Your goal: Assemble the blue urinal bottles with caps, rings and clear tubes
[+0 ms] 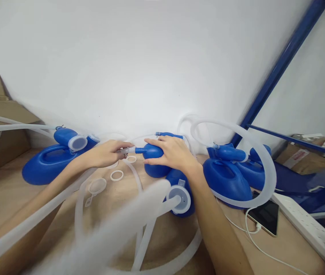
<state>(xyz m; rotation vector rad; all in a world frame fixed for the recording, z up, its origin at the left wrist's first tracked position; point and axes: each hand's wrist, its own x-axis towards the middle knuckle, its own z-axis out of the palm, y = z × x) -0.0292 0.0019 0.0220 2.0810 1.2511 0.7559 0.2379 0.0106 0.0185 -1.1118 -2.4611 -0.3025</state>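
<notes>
My left hand (110,153) pinches the clear end of a white hose (128,150), which meets the thin spout of a blue funnel-shaped piece (153,151). My right hand (175,152) is wrapped over that blue piece from the right, thumb below and fingers above. Under it sits a blue bottle body (157,170). Just nearer to me is a blue container with a white cap (179,199), and a thick hose runs to the cap. White rings (117,175) and a loose white lid (97,186) lie below my left hand.
Blue bottles with hoses stand at left (43,164) and right (225,183). A blurred hose (116,229) crosses the foreground. At right are a phone (265,215), a white power strip (306,225) and a blue metal frame (280,68). A cardboard box (4,149) stands at left.
</notes>
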